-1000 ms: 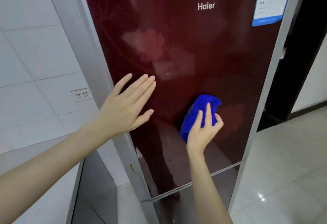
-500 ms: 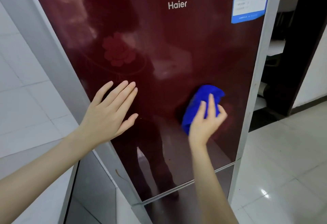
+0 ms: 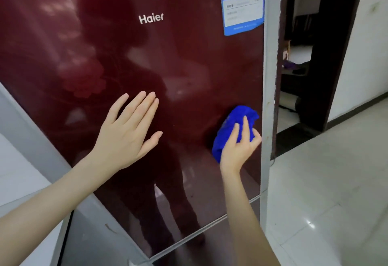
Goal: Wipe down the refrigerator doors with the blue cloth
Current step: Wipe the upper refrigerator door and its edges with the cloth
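Note:
A glossy dark red refrigerator door (image 3: 189, 60) with a white brand name fills the view. My right hand (image 3: 238, 146) presses a bunched blue cloth (image 3: 232, 123) against the door's lower right part, close to the grey right edge (image 3: 267, 97). My left hand (image 3: 128, 133) lies flat on the door with fingers spread, to the left of the cloth. A seam (image 3: 201, 229) below both hands separates this door from the lower door.
A blue-and-white label (image 3: 241, 3) is stuck on the door's upper right. Right of the refrigerator is a dark doorway (image 3: 302, 76) and a pale tiled floor (image 3: 336, 181). White wall tiles (image 3: 12, 173) lie to the left.
The cloth and my right hand have slid right across the door toward its grey edge. The view has come closer and shifted, and my left hand stays flat on the door.

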